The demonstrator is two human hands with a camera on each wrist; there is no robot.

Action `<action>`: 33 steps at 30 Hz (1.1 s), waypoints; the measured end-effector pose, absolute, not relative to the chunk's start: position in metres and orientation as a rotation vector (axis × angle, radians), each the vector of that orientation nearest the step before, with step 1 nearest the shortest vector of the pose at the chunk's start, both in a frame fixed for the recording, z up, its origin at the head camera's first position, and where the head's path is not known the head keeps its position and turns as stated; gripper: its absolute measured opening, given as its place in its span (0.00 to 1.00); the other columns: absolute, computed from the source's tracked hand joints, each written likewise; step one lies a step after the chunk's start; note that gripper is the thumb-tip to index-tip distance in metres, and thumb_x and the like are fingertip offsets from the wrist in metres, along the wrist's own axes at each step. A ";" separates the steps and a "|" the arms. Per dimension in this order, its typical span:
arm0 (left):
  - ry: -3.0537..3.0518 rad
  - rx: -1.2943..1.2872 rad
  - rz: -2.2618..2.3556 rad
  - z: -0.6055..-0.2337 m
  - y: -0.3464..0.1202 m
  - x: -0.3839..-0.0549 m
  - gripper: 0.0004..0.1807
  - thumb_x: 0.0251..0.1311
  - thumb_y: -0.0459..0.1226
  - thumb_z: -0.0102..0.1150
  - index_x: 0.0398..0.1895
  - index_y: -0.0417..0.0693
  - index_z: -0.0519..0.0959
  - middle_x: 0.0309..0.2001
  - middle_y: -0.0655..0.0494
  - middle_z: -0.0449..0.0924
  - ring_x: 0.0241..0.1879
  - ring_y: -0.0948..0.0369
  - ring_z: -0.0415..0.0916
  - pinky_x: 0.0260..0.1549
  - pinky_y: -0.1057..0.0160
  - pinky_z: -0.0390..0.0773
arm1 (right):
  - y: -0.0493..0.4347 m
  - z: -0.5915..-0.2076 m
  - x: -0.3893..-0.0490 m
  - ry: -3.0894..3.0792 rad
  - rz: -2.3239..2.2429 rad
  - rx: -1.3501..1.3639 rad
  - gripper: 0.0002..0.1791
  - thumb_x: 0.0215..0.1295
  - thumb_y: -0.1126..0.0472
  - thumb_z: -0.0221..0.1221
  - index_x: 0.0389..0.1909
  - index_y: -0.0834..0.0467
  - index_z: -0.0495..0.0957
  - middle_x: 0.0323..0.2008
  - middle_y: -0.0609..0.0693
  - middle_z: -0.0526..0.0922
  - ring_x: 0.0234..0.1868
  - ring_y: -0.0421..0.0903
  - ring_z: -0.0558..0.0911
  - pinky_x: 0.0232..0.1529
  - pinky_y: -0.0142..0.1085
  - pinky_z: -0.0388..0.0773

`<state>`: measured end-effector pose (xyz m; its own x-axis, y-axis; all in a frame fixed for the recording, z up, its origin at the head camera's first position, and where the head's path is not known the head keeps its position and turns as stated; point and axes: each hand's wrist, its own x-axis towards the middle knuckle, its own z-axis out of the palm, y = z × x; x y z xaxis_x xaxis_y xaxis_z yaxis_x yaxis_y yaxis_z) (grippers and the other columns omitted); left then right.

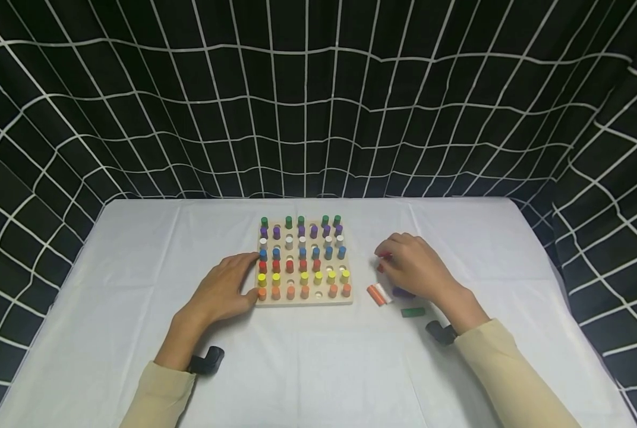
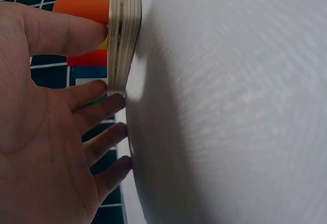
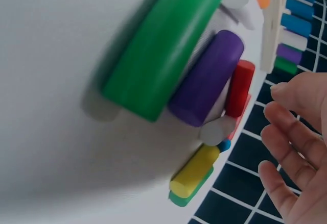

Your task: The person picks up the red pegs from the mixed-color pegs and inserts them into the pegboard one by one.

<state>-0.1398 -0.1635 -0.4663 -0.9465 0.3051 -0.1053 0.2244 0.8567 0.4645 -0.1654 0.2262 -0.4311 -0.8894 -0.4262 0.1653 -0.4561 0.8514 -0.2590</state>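
Note:
A wooden pegboard [image 1: 297,301] lies on the table, with rows of green, purple, white, blue, red, yellow and orange pegs upright in it and several bare holes. My left hand [image 1: 219,288] rests at its left edge, thumb near the front corner and fingers spread. My right hand [image 1: 417,264] hovers right of the board over loose pegs; the right wrist view shows its fingers loosely bent, holding nothing. Around it lie a green peg [image 3: 166,50], a purple peg [image 3: 207,78], a red peg [image 3: 239,89], a yellow peg [image 3: 195,173], an orange peg [image 1: 375,295] and a white peg [image 1: 384,292].
A white cloth [image 1: 308,368] covers the table. Dark curtains [image 1: 318,119] with a white grid stand behind it and at both sides. Black wrist cameras [image 1: 208,361] sit on both wrists. Some loose pegs are partly hidden beneath the right hand in the head view.

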 end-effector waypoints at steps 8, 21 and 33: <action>2.852 0.421 0.686 -0.469 -0.161 -0.141 0.44 0.61 0.48 0.59 0.82 0.47 0.63 0.80 0.44 0.66 0.81 0.43 0.61 0.81 0.37 0.63 | 0.239 -0.441 -0.165 -2.979 0.425 0.693 0.13 0.64 0.70 0.62 0.46 0.60 0.90 0.50 0.56 0.91 0.54 0.58 0.87 0.59 0.56 0.83; 2.862 0.408 0.675 -0.473 -0.167 -0.140 0.44 0.61 0.48 0.60 0.82 0.48 0.63 0.80 0.45 0.66 0.81 0.43 0.61 0.80 0.37 0.64 | 0.241 -0.448 -0.158 -3.035 0.363 0.590 0.13 0.64 0.67 0.67 0.49 0.58 0.90 0.48 0.58 0.91 0.53 0.59 0.85 0.57 0.57 0.78; 2.873 0.428 0.683 -0.469 -0.164 -0.140 0.44 0.61 0.47 0.59 0.81 0.45 0.63 0.80 0.44 0.67 0.81 0.43 0.62 0.80 0.37 0.64 | 0.246 -0.447 -0.156 -3.067 0.361 0.565 0.15 0.64 0.66 0.69 0.52 0.58 0.89 0.50 0.57 0.91 0.55 0.59 0.85 0.62 0.58 0.77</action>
<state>-0.1396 -0.1642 -0.4691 -0.9467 0.3105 -0.0855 0.2387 0.8548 0.4607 -0.1560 0.2460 -0.4472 -0.9351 -0.3517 0.0436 -0.3522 0.9086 -0.2243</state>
